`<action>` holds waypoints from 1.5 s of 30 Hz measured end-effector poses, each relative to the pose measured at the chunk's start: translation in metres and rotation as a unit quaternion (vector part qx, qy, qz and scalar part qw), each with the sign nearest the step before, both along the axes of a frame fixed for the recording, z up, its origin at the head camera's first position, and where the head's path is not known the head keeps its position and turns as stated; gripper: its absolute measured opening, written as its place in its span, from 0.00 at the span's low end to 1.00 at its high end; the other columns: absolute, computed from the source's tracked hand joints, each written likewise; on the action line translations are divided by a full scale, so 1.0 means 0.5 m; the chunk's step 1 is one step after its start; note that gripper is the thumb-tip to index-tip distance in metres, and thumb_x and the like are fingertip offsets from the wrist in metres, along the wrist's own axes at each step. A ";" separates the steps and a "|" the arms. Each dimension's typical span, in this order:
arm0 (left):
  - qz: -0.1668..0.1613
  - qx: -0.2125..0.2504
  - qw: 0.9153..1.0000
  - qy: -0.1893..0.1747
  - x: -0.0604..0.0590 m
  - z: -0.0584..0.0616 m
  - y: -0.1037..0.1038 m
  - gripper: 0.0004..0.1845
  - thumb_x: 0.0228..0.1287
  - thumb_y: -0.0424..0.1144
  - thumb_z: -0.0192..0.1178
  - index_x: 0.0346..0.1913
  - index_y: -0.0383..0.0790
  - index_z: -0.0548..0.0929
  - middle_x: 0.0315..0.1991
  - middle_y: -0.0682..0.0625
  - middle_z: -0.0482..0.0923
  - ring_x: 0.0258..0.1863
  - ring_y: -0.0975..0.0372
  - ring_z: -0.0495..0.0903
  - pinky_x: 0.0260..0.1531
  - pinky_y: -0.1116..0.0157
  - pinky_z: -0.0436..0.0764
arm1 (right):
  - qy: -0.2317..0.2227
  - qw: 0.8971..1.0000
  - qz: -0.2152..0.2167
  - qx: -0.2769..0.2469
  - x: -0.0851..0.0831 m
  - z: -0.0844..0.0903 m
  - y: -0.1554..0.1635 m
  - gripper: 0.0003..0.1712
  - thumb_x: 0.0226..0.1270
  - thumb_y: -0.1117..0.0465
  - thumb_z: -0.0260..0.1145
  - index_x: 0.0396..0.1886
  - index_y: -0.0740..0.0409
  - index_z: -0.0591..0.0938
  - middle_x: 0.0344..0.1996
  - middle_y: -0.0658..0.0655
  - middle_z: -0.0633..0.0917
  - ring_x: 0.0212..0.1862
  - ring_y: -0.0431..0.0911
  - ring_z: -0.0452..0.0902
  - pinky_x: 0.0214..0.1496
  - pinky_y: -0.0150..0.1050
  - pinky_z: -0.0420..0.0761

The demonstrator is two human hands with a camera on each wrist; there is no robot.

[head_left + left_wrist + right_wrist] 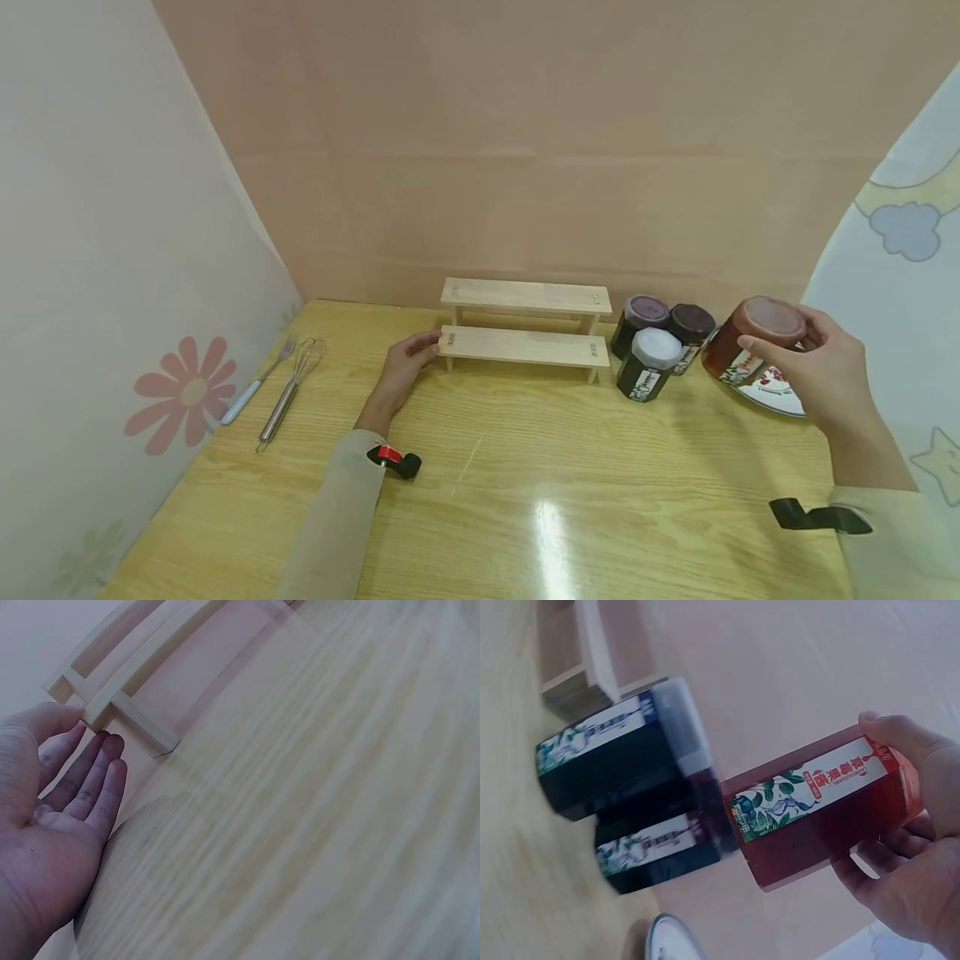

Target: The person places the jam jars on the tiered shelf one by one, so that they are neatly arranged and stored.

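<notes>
A two-tier wooden rack (525,329) stands at the back of the wooden table (525,500). My left hand (408,362) lies flat with straight fingers, its thumb touching the left end of the rack's lower shelf (112,705). My right hand (813,354) grips a red jam jar (750,337) by its lid end, tilted in the air above a plate (772,393). In the right wrist view the red jar (817,806) shows its label, held by the fingers (900,735). Three dark jars (656,342) stand together just right of the rack.
A fork (258,379) and a whisk (292,387) lie on the table at the left. Cloth walls close the left, back and right sides. The dark jars (622,780) sit close below the held jar.
</notes>
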State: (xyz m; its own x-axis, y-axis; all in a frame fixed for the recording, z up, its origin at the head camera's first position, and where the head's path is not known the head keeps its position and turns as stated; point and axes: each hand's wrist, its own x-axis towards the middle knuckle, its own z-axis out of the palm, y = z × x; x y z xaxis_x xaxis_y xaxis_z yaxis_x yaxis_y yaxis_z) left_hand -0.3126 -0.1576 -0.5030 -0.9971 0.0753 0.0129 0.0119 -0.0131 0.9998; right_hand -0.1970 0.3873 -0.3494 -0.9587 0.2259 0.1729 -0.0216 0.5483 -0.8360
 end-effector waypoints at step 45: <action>-0.001 0.002 1.000 0.002 0.004 0.004 0.019 0.20 0.74 0.35 0.62 0.65 0.36 0.81 0.67 0.42 0.78 0.57 0.64 0.79 0.56 0.73 0.80 | 0.005 0.975 0.166 -0.146 -0.294 0.037 -0.417 0.49 0.61 0.53 0.79 0.77 0.58 0.65 0.69 0.62 0.76 0.69 0.52 0.73 0.74 0.49 0.74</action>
